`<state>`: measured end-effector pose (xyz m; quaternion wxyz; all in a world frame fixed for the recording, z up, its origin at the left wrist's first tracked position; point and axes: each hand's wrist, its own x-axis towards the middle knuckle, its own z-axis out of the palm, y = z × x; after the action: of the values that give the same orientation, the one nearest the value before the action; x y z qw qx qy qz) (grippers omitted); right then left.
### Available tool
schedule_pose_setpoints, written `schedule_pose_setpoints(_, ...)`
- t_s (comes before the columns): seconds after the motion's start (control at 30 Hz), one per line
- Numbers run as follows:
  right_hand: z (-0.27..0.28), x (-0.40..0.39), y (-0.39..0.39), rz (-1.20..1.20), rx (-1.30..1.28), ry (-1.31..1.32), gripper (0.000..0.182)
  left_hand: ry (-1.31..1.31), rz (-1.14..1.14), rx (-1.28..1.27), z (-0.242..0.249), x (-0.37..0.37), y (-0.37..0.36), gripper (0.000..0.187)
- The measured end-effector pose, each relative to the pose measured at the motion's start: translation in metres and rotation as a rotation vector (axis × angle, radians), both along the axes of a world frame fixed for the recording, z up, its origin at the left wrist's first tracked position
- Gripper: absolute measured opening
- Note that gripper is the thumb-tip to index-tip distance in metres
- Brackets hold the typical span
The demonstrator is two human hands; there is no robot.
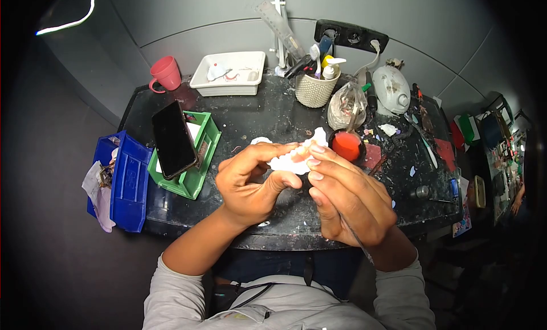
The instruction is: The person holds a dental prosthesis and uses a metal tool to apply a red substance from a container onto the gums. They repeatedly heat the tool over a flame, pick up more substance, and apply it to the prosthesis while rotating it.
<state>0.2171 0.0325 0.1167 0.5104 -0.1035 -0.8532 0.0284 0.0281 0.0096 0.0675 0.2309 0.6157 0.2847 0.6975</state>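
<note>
Above the dark bench, a white, jagged-edged piece with a pinkish middle [296, 159] is between my two hands. My left hand [253, 182] grips its left side, the thumb below and the fingers above. At its right side are the fingertips of my right hand [353, 196], which is closed around a thin tool [356, 239] whose handle sticks out below the palm. The tool's tip is hidden. Just right of the piece stands a round dark container of red material [346, 145]. Another white piece [261, 141] shows partly behind my left hand.
A phone [174, 141] leans on a green bin [212, 137], beside a blue bin [130, 184]. Along the back are a pink mug [166, 73], a white tray [228, 90], a tool basket [315, 92], a clear bag [346, 108] and a white device [391, 89]. Scraps and tools lie right.
</note>
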Motion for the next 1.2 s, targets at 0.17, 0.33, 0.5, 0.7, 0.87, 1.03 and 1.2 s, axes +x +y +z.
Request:
schedule_pose_setpoints(0.17, 0.002, 0.001, 0.004, 0.014, -0.015, -0.005, 0.017, 0.0, -0.027, -0.016, 0.002, -0.002, 0.002, 0.039)
schedule_pose_setpoints(0.33, 0.012, 0.012, -0.002, -0.003, -0.17, 0.028, 0.024, 0.032, -0.026, -0.038, 0.002, -0.007, 0.004, 0.034)
schedule_pose_setpoints(0.5, 0.01, 0.015, 0.006, 0.077, -0.439, 0.262, 0.017, 0.004, -0.017, -0.048, 0.004, -0.009, 0.005, 0.032)
schedule_pose_setpoints(0.7, 0.008, 0.014, 0.001, 0.277, -0.768, 0.471, 0.025, -0.111, -0.058, -0.153, -0.004, -0.01, 0.006, 0.031)
schedule_pose_setpoints(0.87, 0.005, 0.013, 0.015, 0.324, -0.585, 0.574, 0.032, -0.158, -0.18, -0.159, 0.002, -0.009, 0.008, 0.031)
schedule_pose_setpoints(1.03, 0.019, 0.044, 0.021, 0.184, -0.502, 0.536, 0.035, -0.182, -0.264, -0.184, 0.002, -0.011, 0.011, 0.029)
schedule_pose_setpoints(1.2, 0.005, 0.026, 0.016, 0.336, -0.578, 0.583, 0.03, -0.296, -0.266, -0.213, 0.004, -0.001, 0.015, 0.025)
